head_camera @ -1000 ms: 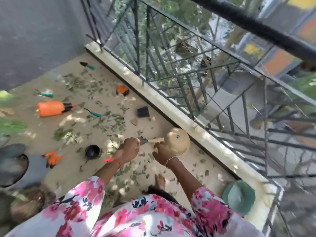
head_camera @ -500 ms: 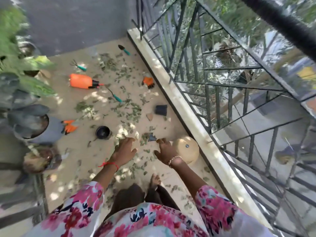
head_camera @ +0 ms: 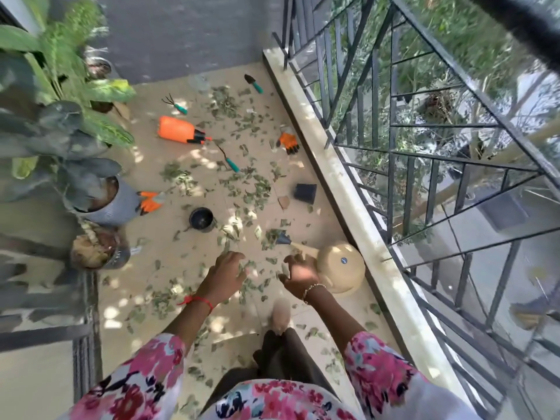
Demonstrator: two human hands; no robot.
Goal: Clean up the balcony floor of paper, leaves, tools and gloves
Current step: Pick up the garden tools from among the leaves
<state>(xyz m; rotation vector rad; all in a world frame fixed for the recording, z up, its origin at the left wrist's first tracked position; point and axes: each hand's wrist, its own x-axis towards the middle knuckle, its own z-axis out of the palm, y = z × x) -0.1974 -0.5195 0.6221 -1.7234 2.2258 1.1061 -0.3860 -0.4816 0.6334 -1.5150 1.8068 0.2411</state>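
- left hand low over the balcony floor, back upward, fingers bent down among the leaves; I cannot tell whether they grip any
- right hand just beside the beige watering can, fingers loosely curled and holding nothing that shows
- the can lies against the kerb under the railing; a small trowel lies at its spout
- leaves are strewn over most of the floor, thickest in the middle
- tools well beyond the hands: teal-handled trowel near the far wall; hand rake; weeder; orange spray bottle
- one orange glove near the kerb; the other glove touches a grey plant pot
- a round black pot and a square black pot lie apart; a tan scrap sits just beside the square one
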